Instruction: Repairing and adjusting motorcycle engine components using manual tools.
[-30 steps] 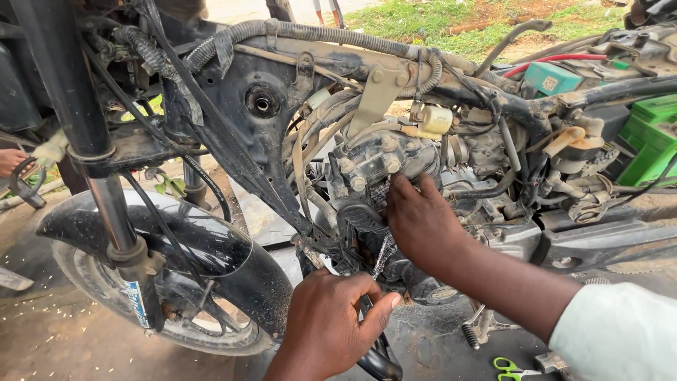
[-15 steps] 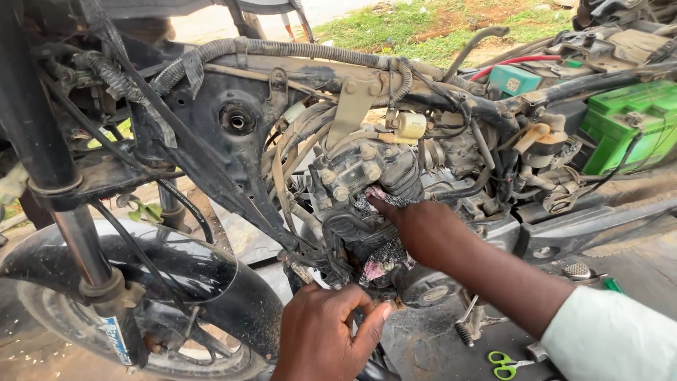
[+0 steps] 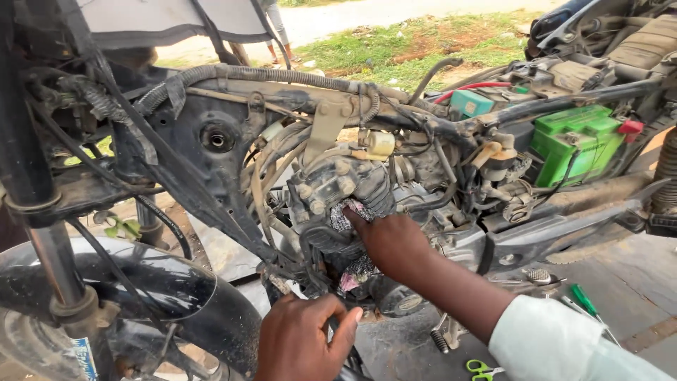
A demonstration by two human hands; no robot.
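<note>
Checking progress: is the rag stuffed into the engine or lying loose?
Stuffed in: the rag sits wedged in the engine, the right hand pressing it.

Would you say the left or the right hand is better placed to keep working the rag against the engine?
Right, probably: the right hand already presses its fingertips on the rag at the engine, while the left hand sits lower, below it.

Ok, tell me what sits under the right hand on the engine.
A patterned rag pressed against the engine by the right hand. Whatever lies beneath palm and rag is hidden.
</note>
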